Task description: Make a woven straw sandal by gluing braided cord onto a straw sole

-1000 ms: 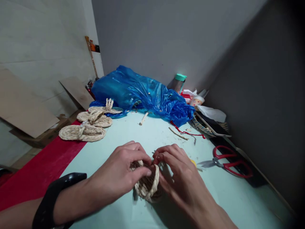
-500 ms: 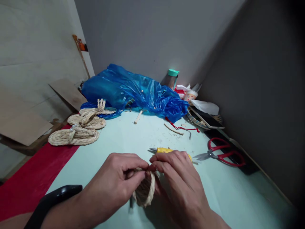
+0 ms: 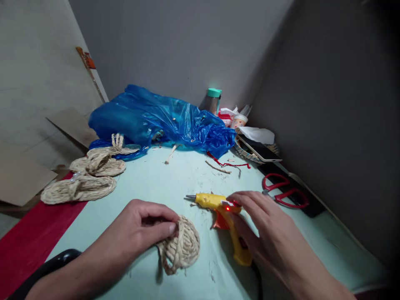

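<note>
— Gripped how, with the left hand (image 3: 134, 229)?
— Clamped, thumb against fingers, on the left edge of a coiled straw piece (image 3: 184, 246), just below the middle of the frame.
— And with the right hand (image 3: 268, 225)?
— Touching the rear end of a yellow glue gun (image 3: 212, 201), right of the straw piece, aimed left and glowing red near the back. Fingers over the top, thumb beside the handle. Closed firmly or merely laid there? Cannot tell.
— Resting around those, on the pale green table (image 3: 150, 179)?
— Beyond the right hand, red-handled scissors (image 3: 295, 190); farther up, a red cord (image 3: 228, 164). At the left of the frame, three straw slippers (image 3: 99, 165), partly over a red strip (image 3: 59, 225).
— Any containers?
— Across the upper middle, a crumpled blue plastic bag (image 3: 156, 112), bulging, too cloudy to read inside. Just behind, a bottle (image 3: 213, 104), capped with a mint lid.
— Farther right?
— A patterned paper cup (image 3: 239, 121), too small to see into. Below, nearer the right side, a woven basket (image 3: 246, 152), topped by a phone (image 3: 262, 150) and white paper (image 3: 259, 135); too covered to make out inside.
</note>
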Motion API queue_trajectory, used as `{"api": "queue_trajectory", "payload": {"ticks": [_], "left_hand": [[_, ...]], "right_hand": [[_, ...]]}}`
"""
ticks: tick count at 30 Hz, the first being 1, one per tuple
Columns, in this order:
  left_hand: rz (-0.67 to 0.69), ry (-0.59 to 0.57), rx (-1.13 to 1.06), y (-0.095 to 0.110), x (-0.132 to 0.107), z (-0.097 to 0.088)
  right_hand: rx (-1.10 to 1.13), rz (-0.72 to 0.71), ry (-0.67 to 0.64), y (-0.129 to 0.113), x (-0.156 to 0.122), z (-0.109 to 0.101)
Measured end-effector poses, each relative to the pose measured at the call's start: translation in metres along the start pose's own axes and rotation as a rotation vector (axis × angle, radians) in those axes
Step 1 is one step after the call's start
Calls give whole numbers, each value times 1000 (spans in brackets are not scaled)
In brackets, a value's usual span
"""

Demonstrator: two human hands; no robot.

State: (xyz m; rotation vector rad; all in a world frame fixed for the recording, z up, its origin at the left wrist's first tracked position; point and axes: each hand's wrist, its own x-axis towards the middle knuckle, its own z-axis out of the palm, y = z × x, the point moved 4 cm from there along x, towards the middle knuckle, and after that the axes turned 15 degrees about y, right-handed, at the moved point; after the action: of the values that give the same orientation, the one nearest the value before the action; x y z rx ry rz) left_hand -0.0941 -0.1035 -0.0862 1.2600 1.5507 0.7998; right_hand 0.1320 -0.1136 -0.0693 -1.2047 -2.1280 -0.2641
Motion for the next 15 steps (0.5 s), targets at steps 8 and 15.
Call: {"api": "queue_trajectory", "payload": {"ticks": [8, 15], "left_hand": [[185, -46, 22, 3, -1, 4], [368, 52, 185, 0, -13, 1]], "right_hand": [[-153, 58, -90, 9, -16, -3], [-191, 198, -61, -10, -28, 7]]}}
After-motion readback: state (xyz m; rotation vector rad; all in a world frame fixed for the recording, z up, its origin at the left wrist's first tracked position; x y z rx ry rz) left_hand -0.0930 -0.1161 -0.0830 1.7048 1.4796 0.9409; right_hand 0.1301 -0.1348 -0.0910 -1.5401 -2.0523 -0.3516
